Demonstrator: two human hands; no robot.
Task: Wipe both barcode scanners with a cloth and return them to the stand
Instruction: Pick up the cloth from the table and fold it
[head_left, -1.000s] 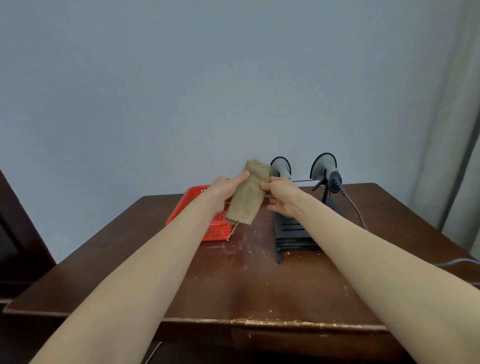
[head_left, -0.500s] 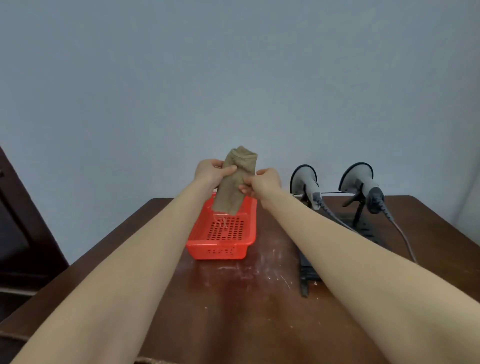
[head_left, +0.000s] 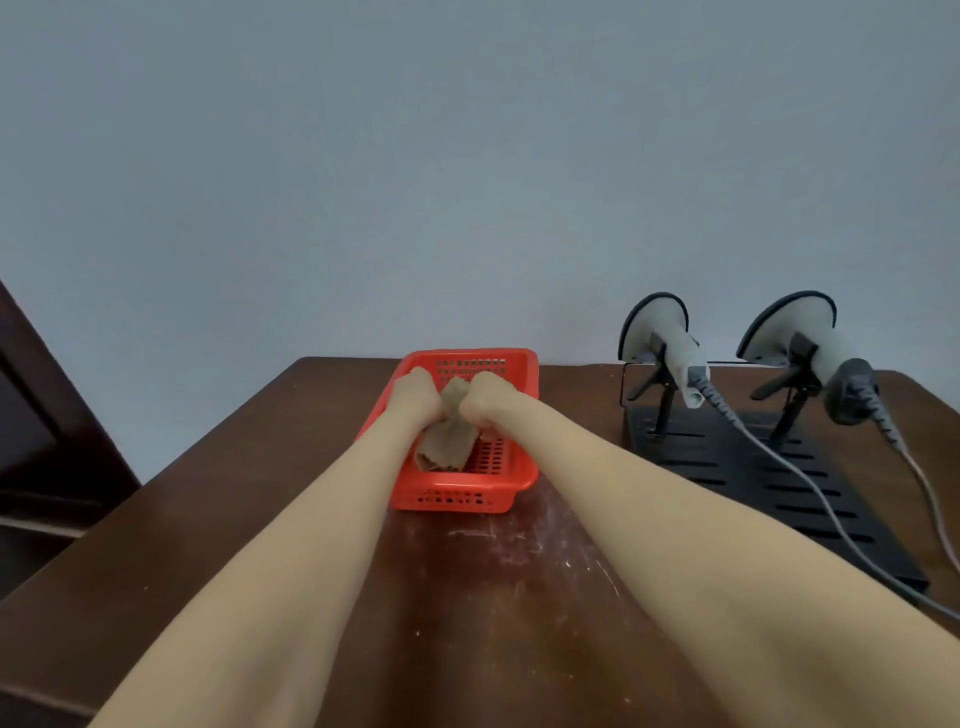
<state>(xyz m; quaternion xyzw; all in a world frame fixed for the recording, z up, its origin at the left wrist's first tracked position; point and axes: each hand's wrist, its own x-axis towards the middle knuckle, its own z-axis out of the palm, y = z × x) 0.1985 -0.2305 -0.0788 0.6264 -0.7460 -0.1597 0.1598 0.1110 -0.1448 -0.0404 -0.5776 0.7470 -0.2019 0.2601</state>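
A tan cloth (head_left: 445, 442) hangs down into the red perforated basket (head_left: 462, 493), its lower end resting on the basket floor. My left hand (head_left: 415, 400) and my right hand (head_left: 488, 402) are both closed on the cloth's upper part, fists side by side over the basket. To the right, two grey barcode scanners sit on a black slotted stand (head_left: 769, 478): the left scanner (head_left: 662, 343) and the right scanner (head_left: 802, 338), each with a grey cable trailing toward the front right.
The brown wooden table (head_left: 441, 597) has pale scuffs in front of the basket. A dark wooden piece of furniture (head_left: 36, 415) stands at the left. A plain grey wall is behind the table.
Both hands have carried the cloth from beside the scanners leftward and down into the red basket. The view has shifted left, so the stand now sits at the right.
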